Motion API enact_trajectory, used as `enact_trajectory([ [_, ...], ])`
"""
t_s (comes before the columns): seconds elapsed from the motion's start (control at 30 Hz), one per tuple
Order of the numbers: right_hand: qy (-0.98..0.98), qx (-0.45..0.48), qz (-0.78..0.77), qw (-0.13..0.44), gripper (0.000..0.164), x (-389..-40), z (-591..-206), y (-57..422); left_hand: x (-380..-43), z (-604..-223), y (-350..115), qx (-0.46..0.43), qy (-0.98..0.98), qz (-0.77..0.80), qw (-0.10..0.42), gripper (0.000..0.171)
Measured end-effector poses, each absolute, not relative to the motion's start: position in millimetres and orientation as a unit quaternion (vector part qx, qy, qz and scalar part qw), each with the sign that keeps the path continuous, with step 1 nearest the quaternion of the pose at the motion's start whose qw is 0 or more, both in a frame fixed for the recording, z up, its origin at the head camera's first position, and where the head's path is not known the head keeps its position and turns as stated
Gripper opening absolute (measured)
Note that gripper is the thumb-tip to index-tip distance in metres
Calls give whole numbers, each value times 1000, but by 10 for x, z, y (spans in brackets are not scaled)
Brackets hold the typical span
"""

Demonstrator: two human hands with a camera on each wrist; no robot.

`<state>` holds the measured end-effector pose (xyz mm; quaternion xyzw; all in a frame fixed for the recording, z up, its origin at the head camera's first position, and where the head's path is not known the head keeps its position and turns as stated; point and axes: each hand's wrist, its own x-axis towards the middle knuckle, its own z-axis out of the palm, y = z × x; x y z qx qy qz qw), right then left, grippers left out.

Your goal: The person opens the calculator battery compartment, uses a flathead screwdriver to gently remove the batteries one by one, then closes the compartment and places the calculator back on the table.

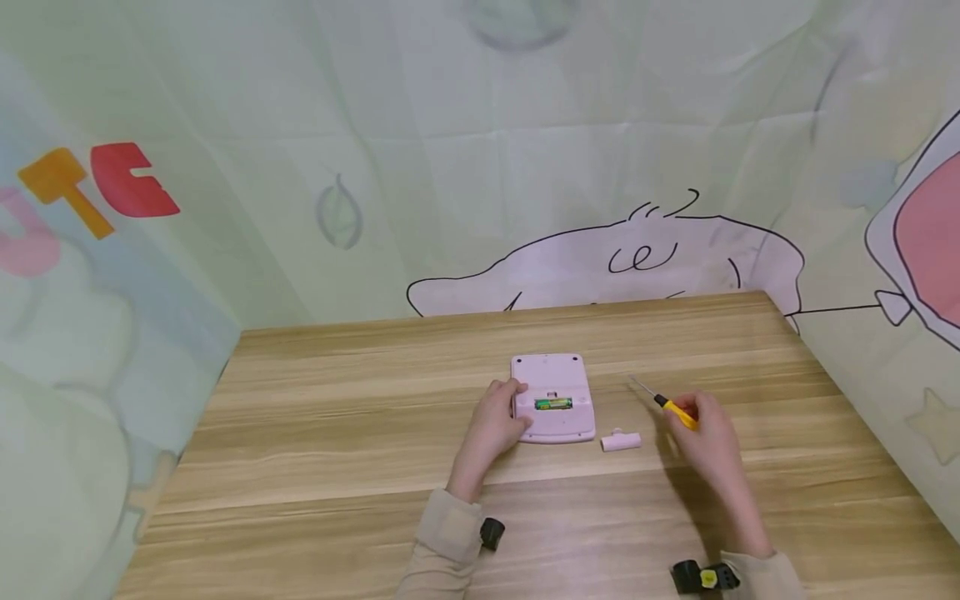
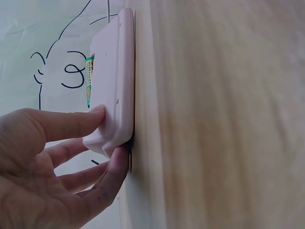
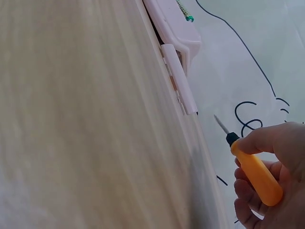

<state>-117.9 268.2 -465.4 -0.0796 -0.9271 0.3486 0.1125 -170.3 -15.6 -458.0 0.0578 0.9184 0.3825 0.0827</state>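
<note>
A pale pink calculator (image 1: pixel 553 422) lies back side up on the table, its battery slot uncovered. One green and gold battery (image 1: pixel 553 404) sits in that slot. My left hand (image 1: pixel 497 419) grips the calculator's left side, thumb (image 2: pixel 78 125) on the back face and fingertips at the lower edge. In my right hand (image 1: pixel 707 437) is a screwdriver (image 3: pixel 257 179) with a yellow handle and black collar, held between thumb and curled fingers. Its thin metal shaft points away toward the upper left, apart from the calculator. The small pink battery cover (image 1: pixel 621 442) lies loose just right of the calculator.
The wood-grain table (image 1: pixel 337 433) reaches back to a hanging cloth (image 1: pixel 420 183) printed with cartoon shapes. More of this cloth closes off the left and right sides. Each wrist carries a small black camera, the left camera (image 1: pixel 491 533) near its sleeve cuff.
</note>
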Motion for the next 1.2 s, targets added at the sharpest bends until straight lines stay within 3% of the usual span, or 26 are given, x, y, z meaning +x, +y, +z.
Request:
enact_trajectory([
  [0.63, -938, -86, 335, 39, 25, -1157, -4675, 2752, -1698, -4567, -165, 58, 916, 388, 84, 49],
  [1.2, -954, -62, 291, 46, 21, -1149, -4734, 2796, -1706, -4589, -177, 63, 913, 393, 84, 47],
])
